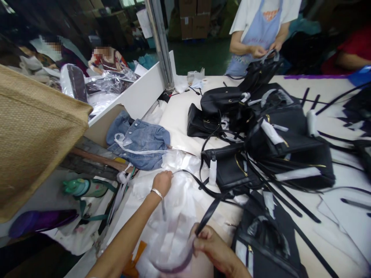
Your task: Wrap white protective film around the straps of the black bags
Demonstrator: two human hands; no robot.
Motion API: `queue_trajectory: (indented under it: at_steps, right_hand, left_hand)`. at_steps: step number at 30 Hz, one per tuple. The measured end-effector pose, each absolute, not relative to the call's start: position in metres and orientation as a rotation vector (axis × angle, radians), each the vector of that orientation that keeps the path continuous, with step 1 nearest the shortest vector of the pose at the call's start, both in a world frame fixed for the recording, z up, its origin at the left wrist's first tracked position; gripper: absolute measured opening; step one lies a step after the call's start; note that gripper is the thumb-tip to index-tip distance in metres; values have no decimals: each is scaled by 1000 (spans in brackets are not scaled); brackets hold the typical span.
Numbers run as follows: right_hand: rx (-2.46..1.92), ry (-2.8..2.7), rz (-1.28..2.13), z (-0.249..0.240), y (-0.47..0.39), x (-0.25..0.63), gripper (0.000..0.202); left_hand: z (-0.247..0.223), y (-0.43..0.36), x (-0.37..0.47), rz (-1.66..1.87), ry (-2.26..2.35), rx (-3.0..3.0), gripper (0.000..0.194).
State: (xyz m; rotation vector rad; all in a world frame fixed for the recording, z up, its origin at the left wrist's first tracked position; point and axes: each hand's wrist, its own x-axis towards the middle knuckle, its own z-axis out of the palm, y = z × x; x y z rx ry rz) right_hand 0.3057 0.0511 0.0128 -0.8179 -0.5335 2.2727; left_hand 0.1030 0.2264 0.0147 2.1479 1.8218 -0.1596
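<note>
My left hand [162, 183], with a pale bracelet at the wrist, is closed at the table's left side, over white wrapping sheets [174, 208]; what it grips is too small to make out. Nearer to me, my right hand [207, 241] pinches a black strap [211, 212] that runs up toward the black bags. A whitish translucent strip curves down from the right hand's fingers. Just right of the strap lies a black bag with a gold zip [232, 168]. Another black bag [266, 239] is beside my right hand.
Black bags [290, 135] with loose straps are heaped on the right. A denim bag [145, 141] lies at the left, near a metal post [160, 42]. Burlap [37, 135] hangs at the left edge. A person in a blue apron [262, 31] handles a black bag across the table.
</note>
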Motion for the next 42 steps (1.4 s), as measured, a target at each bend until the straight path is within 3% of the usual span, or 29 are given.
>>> queue_trajectory:
  at_steps: [6, 14, 24, 30, 34, 39, 42]
  right_hand:
    - [-1139, -315, 1678, 10, 63, 303, 28]
    - [-973, -375, 1662, 33, 32, 313, 26]
    - [-980, -272, 1470, 43, 15, 329, 22]
    - [-940, -106, 1386, 31, 12, 380, 26]
    - [-926, -61, 1359, 27, 5, 402, 26]
    - [-932, -65, 1346, 25, -5, 425, 26]
    - [-970, -104, 1338, 26, -8, 439, 27]
  left_hand:
    - [58, 149, 134, 178, 1182, 1936, 32]
    - [69, 87, 152, 256, 790, 1193, 36]
    - [96, 62, 160, 119, 787, 1283, 45]
    - [114, 66, 129, -466, 1105, 2054, 22]
    - [123, 76, 111, -556, 1397, 2272, 13]
    - [143, 60, 87, -501, 1556, 2266, 20]
    - [139, 15, 68, -437, 1482, 1791, 21]
